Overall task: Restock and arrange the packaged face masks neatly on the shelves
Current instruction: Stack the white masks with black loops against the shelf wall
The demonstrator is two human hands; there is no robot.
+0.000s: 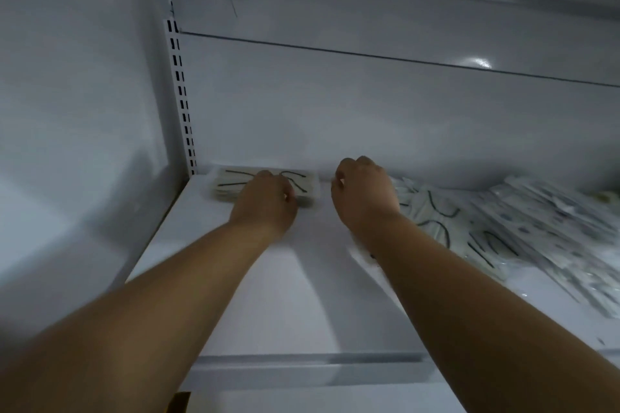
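With the left hand (pixel 265 201) resting curled on the stack of masks (pixel 235 184) in the shelf's (pixel 268 295) back left corner, and the right hand (pixel 364 193) loosely fisted, seemingly empty, beside it, square the stack against the back wall.

Neat stack of packaged face masks (pixel 268 186), black ear loops visible, flat in back left corner of white shelf (pixel 268 295); loose overlapping packs (pixel 503 231) scattered at right.

I see a white shelf (pixel 268 295), pale greenish mask packs (pixel 231 186) with black loop lines, clear packs (pixel 536 221) dotted blue-grey, white back panel (pixel 369 104).
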